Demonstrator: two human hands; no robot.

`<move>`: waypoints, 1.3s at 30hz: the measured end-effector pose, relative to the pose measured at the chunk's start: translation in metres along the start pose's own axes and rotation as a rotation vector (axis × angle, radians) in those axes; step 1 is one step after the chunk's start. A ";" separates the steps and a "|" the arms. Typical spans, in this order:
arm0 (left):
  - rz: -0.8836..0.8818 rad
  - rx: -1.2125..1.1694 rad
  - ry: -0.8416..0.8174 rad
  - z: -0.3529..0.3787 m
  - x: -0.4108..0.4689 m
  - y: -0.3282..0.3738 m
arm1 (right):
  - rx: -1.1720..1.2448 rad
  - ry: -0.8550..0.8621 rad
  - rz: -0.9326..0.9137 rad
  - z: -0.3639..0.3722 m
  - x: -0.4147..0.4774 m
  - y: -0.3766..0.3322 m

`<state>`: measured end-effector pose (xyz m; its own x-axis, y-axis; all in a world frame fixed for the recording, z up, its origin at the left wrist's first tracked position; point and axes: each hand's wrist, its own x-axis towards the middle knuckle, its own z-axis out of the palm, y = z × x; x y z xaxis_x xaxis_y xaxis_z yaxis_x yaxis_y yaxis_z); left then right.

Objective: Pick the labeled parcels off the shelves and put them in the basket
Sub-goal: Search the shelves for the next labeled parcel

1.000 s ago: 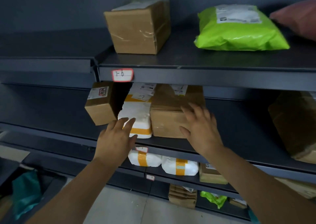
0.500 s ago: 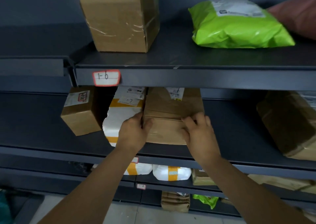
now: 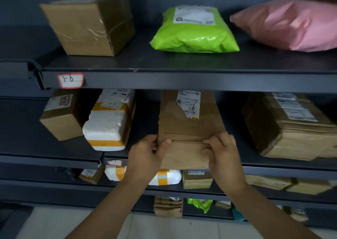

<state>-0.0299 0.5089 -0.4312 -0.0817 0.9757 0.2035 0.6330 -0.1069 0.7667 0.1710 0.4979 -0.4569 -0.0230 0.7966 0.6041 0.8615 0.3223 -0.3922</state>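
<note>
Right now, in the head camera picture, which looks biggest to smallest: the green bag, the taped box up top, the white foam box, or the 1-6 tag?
1. The taped cardboard box and the green mailer bag: too alike to rank.
2. The white foam box.
3. The 1-6 shelf tag, clearly smallest.

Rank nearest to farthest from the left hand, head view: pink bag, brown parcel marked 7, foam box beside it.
1. Brown parcel: gripped by the left hand.
2. Foam box: close by, to the left.
3. Pink bag: far up, right side.
</note>
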 end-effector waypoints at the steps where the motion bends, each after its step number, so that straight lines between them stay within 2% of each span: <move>1: -0.019 0.000 -0.003 0.002 -0.006 0.004 | -0.008 -0.011 -0.011 -0.007 -0.004 0.004; 7: -0.119 -0.034 0.009 0.014 -0.037 0.027 | 0.060 -0.045 -0.018 -0.042 -0.030 0.016; 14: -0.077 -0.012 -0.070 0.029 -0.053 0.051 | 0.023 -0.082 -0.057 -0.061 -0.034 0.039; 18: -0.015 0.095 -0.141 0.039 -0.049 0.060 | -0.077 -0.154 -0.095 -0.069 -0.028 0.057; 21: 0.073 0.290 -0.190 0.051 -0.042 0.065 | -0.157 -0.169 -0.113 -0.069 -0.022 0.073; 23: 0.108 0.429 -0.195 0.061 -0.036 0.072 | -0.189 -0.163 -0.114 -0.069 -0.018 0.083; 26: 0.161 0.492 -0.179 0.076 -0.027 0.079 | -0.242 -0.150 -0.088 -0.070 -0.011 0.095; 32: 0.198 0.585 -0.186 0.083 -0.023 0.080 | -0.354 -0.157 -0.036 -0.064 0.008 0.110; 37: 0.147 0.681 -0.190 0.051 -0.024 0.049 | -0.475 -0.151 0.076 -0.057 0.020 0.103; 39: 0.114 0.691 -0.181 0.032 -0.023 0.032 | -0.480 -0.109 0.066 -0.053 0.021 0.092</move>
<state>0.0172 0.4895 -0.4304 0.1043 0.9885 0.1093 0.9771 -0.1224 0.1741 0.2766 0.5171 -0.4439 0.0085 0.8647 0.5023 0.9987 0.0182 -0.0481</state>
